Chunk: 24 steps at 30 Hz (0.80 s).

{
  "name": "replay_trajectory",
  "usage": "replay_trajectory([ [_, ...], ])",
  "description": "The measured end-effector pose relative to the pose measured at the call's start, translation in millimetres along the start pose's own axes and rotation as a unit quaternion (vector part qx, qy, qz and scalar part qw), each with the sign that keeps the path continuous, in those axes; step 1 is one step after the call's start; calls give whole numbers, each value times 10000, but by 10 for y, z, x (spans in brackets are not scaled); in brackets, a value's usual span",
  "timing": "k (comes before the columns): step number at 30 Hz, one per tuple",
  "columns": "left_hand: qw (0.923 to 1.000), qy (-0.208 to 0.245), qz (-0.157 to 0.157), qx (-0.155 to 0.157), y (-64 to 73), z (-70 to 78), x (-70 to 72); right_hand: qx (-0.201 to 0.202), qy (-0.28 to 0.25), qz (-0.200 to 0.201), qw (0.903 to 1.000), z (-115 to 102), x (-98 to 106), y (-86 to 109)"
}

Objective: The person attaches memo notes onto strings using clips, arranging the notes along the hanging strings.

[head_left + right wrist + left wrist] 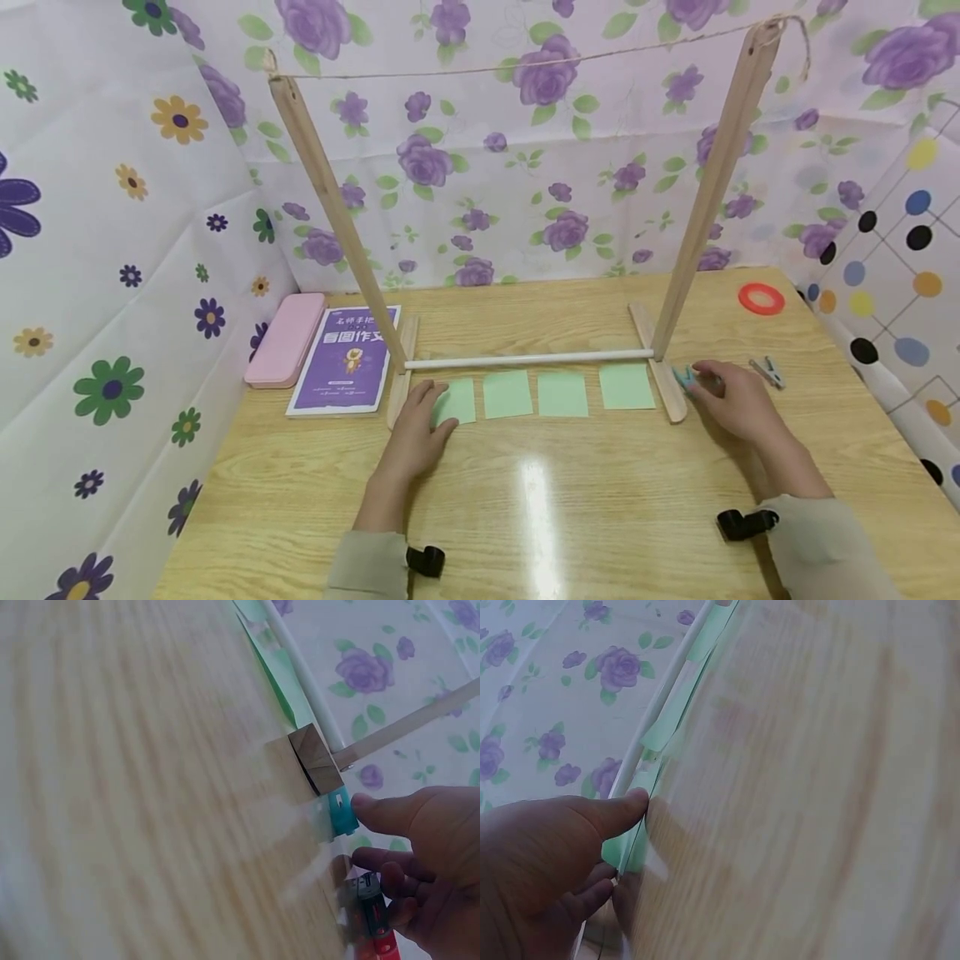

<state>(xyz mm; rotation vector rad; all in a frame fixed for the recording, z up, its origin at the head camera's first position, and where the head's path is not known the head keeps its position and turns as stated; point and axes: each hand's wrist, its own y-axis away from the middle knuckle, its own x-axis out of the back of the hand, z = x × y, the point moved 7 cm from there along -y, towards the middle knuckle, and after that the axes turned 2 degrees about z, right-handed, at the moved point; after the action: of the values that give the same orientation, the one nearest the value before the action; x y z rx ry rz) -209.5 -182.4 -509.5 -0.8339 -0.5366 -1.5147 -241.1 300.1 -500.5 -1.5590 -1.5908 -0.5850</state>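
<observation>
Four-sided green paper notes lie in a row along the white rod (528, 360) of a wooden frame. My left hand (416, 429) rests at the leftmost green note (459, 402), thumb at its near edge and fingers over its left side. In the left wrist view the thumb and fingers stand apart across that note (636, 855). My right hand (735, 400) is at a teal clip (684, 380) beside the frame's right foot (667, 392). In the right wrist view the thumb meets the teal clip (343, 814), while the other fingers sit apart from it.
A purple booklet (345, 360) and a pink case (288, 337) lie at the left. Loose clips (768, 372) and a red ring (761, 298) lie at the right. Two wooden posts (712, 192) hold up a twine line (480, 72).
</observation>
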Motion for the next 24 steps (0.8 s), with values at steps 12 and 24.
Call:
replay_trajectory([
  [12, 9999, -52, 110, -34, -5, 0, -2, 81, 94, -95, 9999, 29, -22, -51],
  [24, 9998, -122, 113, 79, -25, -24, 5, -220, 161, 66, 9996, 34, 9, -80],
])
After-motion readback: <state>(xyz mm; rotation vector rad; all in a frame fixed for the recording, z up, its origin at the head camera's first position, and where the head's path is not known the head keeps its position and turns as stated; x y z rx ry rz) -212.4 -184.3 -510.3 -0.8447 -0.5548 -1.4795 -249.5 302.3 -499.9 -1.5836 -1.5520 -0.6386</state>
